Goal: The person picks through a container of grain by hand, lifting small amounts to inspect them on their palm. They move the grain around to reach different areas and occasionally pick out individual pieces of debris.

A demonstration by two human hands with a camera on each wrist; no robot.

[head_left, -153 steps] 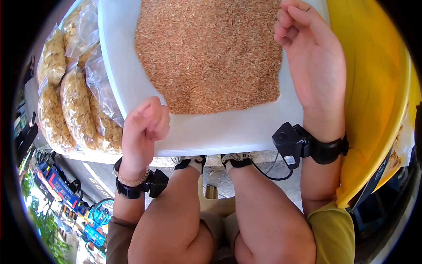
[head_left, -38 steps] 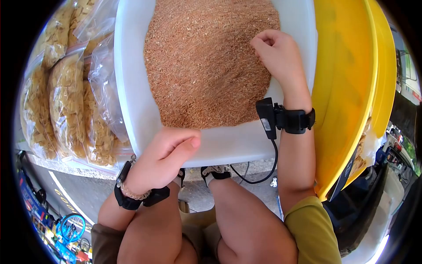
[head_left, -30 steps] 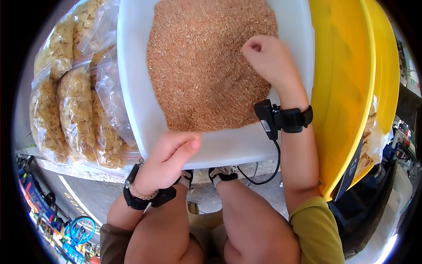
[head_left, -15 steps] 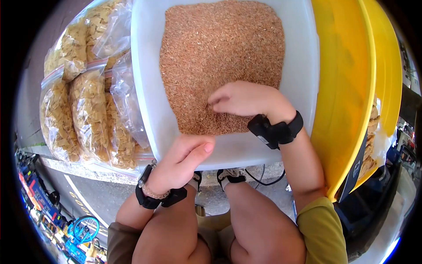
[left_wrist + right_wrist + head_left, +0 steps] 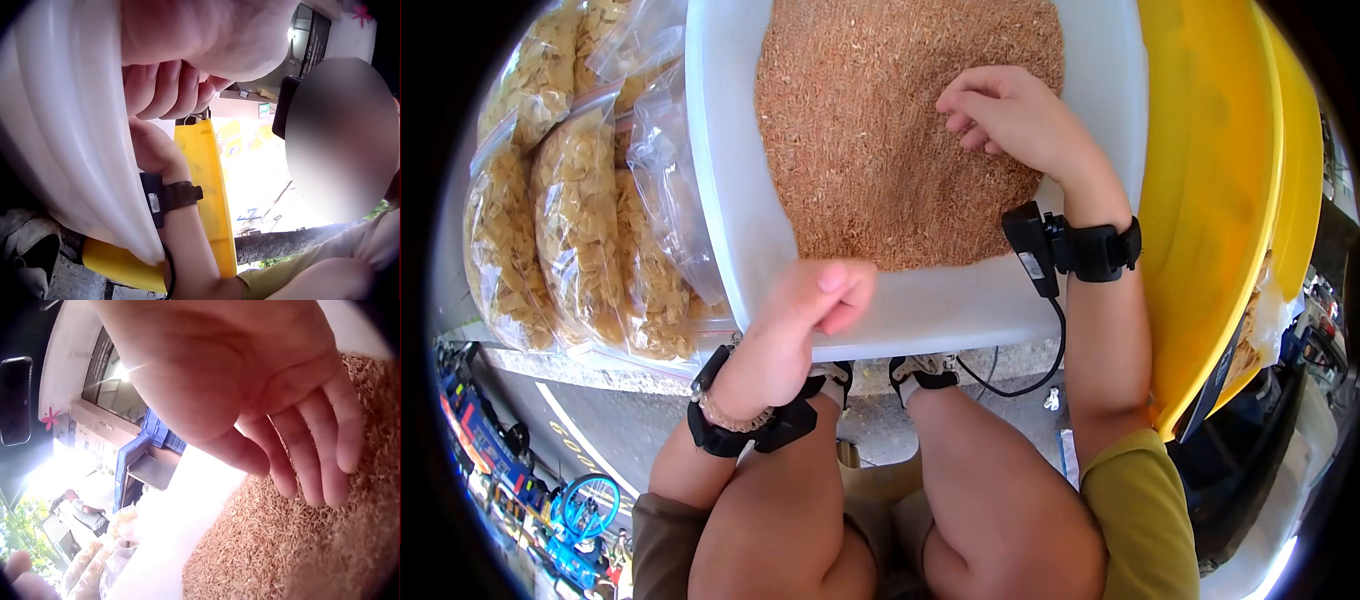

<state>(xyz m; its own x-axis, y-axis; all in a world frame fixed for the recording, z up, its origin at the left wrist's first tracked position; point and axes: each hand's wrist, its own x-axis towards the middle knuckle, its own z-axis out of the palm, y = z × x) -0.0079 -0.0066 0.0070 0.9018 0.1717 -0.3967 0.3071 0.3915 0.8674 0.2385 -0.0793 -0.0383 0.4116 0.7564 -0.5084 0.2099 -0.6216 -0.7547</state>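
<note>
Reddish-brown grain lies spread in a white tub. Over the right part of the grain is my right hand, its fingers slightly bent; in the right wrist view the palm faces the camera, with nothing held and the fingertips just over the grain. My left hand, partly blurred, is at the tub's near left edge, thumb on top. The left wrist view shows its fingers loosely curled beside the white tub wall, with nothing visible in them.
Clear bags of pale flakes are packed left of the tub. A large yellow container stands close on the right, with a black cable hanging near the right forearm. Below are the person's knees, and a street with a blue bicycle.
From low in the middle of the grain, my right hand has moved away from the body and to the right, its fingers spreading slightly. My left hand has turned at the tub edge, its fingers more curled.
</note>
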